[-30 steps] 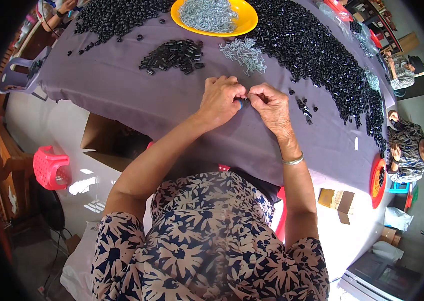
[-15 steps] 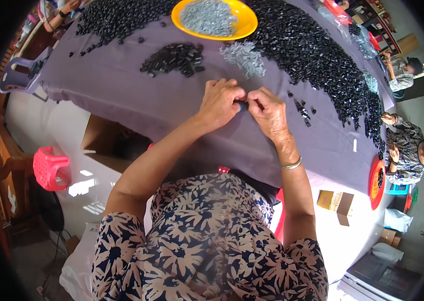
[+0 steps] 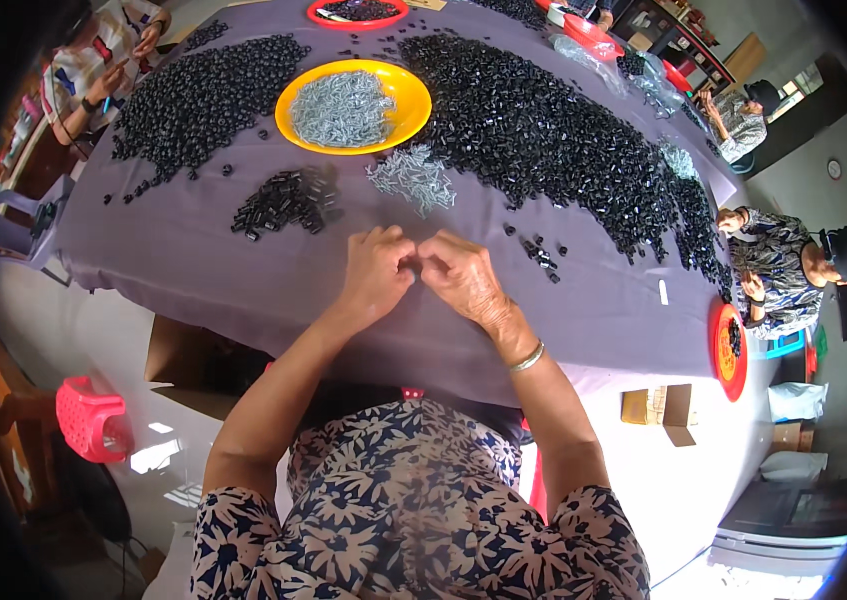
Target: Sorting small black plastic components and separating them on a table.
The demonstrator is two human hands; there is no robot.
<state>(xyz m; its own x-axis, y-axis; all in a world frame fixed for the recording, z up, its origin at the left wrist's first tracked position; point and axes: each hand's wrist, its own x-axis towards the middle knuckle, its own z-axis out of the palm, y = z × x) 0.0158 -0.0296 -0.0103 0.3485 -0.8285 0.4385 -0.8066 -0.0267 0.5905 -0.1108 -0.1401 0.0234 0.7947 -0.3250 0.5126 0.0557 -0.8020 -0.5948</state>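
Purple cloth (image 3: 243,270) is rested on by left hand (image 3: 375,272) and right hand (image 3: 463,280), fingertips pinched together; any part held is hidden.

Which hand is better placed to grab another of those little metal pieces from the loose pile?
Probably the right hand: the loose silver pile lies just ahead of it, while the left hand sits nearer the small black heap.

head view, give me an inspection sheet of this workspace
surface: table under a purple cloth
job's things: yellow dish of grey pieces; loose grey pile; small black pile; large black heaps
clutter: stray black pieces; red dishes
grippers: left hand and right hand fingertips together above the cloth; whatever they pinch is hidden
cables: nothing seen
surroundings: other people seated around; pink stool; cardboard box
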